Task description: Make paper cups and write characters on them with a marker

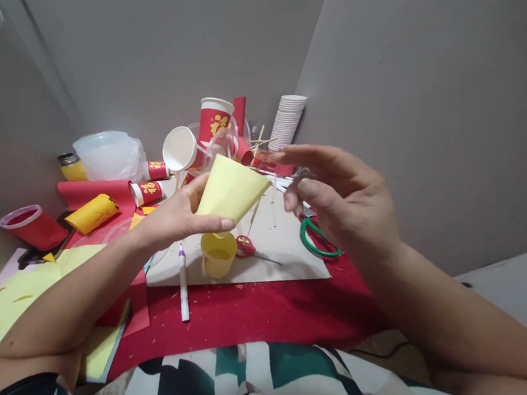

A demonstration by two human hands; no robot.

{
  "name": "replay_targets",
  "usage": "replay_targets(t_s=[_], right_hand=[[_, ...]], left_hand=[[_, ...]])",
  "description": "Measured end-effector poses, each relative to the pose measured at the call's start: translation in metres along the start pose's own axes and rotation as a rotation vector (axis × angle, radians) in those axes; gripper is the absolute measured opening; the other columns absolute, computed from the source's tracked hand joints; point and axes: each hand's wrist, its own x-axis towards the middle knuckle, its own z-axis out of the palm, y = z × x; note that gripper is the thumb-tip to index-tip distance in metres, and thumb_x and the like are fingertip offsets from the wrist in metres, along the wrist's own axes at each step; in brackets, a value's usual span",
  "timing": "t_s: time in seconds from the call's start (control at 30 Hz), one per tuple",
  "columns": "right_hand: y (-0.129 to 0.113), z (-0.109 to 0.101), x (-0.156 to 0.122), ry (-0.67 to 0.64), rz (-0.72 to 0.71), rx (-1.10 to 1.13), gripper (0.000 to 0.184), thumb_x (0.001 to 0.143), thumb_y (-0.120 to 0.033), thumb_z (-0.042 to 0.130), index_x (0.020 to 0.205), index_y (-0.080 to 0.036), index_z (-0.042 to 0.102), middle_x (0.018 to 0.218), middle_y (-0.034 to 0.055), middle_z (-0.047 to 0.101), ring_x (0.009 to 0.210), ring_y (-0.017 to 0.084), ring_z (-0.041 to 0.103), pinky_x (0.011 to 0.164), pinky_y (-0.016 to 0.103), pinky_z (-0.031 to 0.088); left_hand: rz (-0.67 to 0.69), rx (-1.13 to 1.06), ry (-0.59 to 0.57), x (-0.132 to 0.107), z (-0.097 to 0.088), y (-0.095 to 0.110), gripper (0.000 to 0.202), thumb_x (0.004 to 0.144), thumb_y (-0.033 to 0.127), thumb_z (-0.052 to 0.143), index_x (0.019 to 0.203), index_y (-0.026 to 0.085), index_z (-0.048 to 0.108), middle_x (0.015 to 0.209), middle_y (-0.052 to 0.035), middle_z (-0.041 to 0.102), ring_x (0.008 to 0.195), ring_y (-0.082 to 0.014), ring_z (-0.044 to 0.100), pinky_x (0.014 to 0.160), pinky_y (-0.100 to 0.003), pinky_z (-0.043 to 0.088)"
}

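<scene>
My left hand [179, 214] grips a pale yellow paper [230, 191] rolled into a cone, thumb underneath and fingers behind it. Directly below the cone stands a small yellow cup [217, 255] on a grey cardboard sheet [291, 250]. My right hand [337, 194] hovers just right of the cone with fingers loosely curled and apart, touching nothing that I can make out. A white pen [183, 284] lies on the red cloth [255, 315] under my left forearm.
Red-handled scissors [249, 248] and green-handled scissors [318, 242] lie on the cardboard. Red printed paper cups [214, 119], a white cup stack [288, 118], wooden sticks, a plastic bag [109, 154] and yellow paper sheets [18, 293] crowd the back and left. Grey walls close in.
</scene>
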Motion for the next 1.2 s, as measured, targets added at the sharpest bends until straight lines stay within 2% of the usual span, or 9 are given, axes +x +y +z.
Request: replay_targets(t_s=[0.2, 0.33, 0.43, 0.6, 0.8, 0.9, 1.03, 1.1, 1.2], right_hand=[[-0.023, -0.001, 0.015, -0.283, 0.136, 0.026, 0.030, 0.086, -0.035, 0.082, 0.116, -0.031, 0.076, 0.111, 0.0008, 0.076, 0.052, 0.006, 0.062, 0.046, 0.023, 0.057], [-0.032, -0.001, 0.033, -0.549, 0.274, -0.001, 0.031, 0.084, -0.038, 0.083, 0.108, -0.020, 0.078, 0.075, -0.0015, 0.072, 0.046, 0.008, 0.061, 0.041, 0.018, 0.051], [-0.036, -0.001, 0.045, -0.714, 0.292, 0.011, 0.016, 0.090, -0.034, 0.078, 0.096, -0.020, 0.078, 0.056, -0.0066, 0.063, 0.042, 0.007, 0.058, 0.038, 0.015, 0.047], [-0.031, 0.003, 0.053, -0.786, 0.272, -0.005, 0.017, 0.094, -0.034, 0.073, 0.087, -0.020, 0.078, 0.051, -0.0074, 0.062, 0.037, 0.005, 0.053, 0.034, 0.014, 0.040], [-0.023, 0.012, 0.053, -0.750, 0.259, -0.060, 0.035, 0.089, -0.051, 0.075, 0.075, -0.019, 0.075, 0.048, -0.0062, 0.061, 0.036, 0.007, 0.054, 0.034, 0.017, 0.040], [-0.023, 0.015, 0.051, -0.695, 0.285, -0.071, 0.035, 0.080, -0.054, 0.082, 0.085, -0.020, 0.078, 0.050, -0.0058, 0.063, 0.035, 0.010, 0.055, 0.034, 0.020, 0.044], [-0.024, 0.021, 0.044, -0.323, 0.141, -0.021, 0.038, 0.080, -0.041, 0.086, 0.114, -0.026, 0.078, 0.081, -0.0003, 0.078, 0.044, 0.009, 0.063, 0.040, 0.023, 0.052], [-0.023, 0.024, 0.041, -0.087, 0.022, 0.015, 0.028, 0.085, -0.029, 0.082, 0.114, -0.028, 0.079, 0.093, 0.0021, 0.080, 0.053, 0.009, 0.067, 0.044, 0.023, 0.053], [-0.018, 0.027, 0.036, 0.126, -0.108, 0.054, 0.018, 0.087, -0.017, 0.079, 0.101, -0.027, 0.082, 0.084, 0.0023, 0.078, 0.072, 0.016, 0.075, 0.043, 0.022, 0.049]], left_hand=[[-0.004, -0.119, -0.180, 0.002, -0.006, -0.003, 0.084, 0.073, 0.037, 0.090, 0.149, 0.025, 0.053, 0.143, -0.0088, 0.065, 0.132, -0.0293, 0.061, 0.090, -0.027, 0.054], [-0.006, -0.195, -0.248, 0.000, -0.006, -0.003, 0.079, 0.077, 0.037, 0.087, 0.148, 0.024, 0.055, 0.140, -0.0107, 0.067, 0.124, -0.0273, 0.065, 0.082, -0.025, 0.055], [-0.030, -0.256, -0.270, 0.001, -0.006, -0.005, 0.075, 0.078, 0.039, 0.085, 0.146, 0.023, 0.058, 0.133, -0.0130, 0.070, 0.114, -0.0269, 0.069, 0.078, -0.027, 0.056], [-0.047, -0.252, -0.265, 0.002, -0.004, -0.007, 0.073, 0.077, 0.047, 0.083, 0.142, 0.022, 0.062, 0.128, -0.0139, 0.071, 0.105, -0.0267, 0.071, 0.079, -0.030, 0.057], [0.000, -0.091, -0.236, 0.000, -0.001, -0.007, 0.080, 0.073, 0.045, 0.089, 0.144, 0.023, 0.059, 0.116, -0.0098, 0.071, 0.098, -0.0238, 0.069, 0.079, -0.033, 0.059], [-0.008, -0.132, -0.196, 0.000, 0.000, -0.008, 0.079, 0.069, 0.044, 0.092, 0.138, 0.021, 0.062, 0.114, -0.0101, 0.072, 0.099, -0.0244, 0.070, 0.084, -0.037, 0.060], [0.041, -0.237, -0.139, 0.002, 0.000, -0.010, 0.073, 0.066, 0.045, 0.093, 0.128, 0.017, 0.067, 0.121, -0.0143, 0.071, 0.107, -0.0264, 0.070, 0.096, -0.042, 0.057], [0.075, -0.278, -0.109, 0.003, -0.001, -0.010, 0.071, 0.066, 0.045, 0.092, 0.127, 0.018, 0.066, 0.125, -0.0155, 0.070, 0.112, -0.0288, 0.069, 0.099, -0.044, 0.057], [0.097, -0.323, -0.088, 0.002, -0.003, -0.006, 0.073, 0.067, 0.044, 0.090, 0.131, 0.020, 0.064, 0.125, -0.0151, 0.070, 0.110, -0.0289, 0.070, 0.099, -0.044, 0.057]])
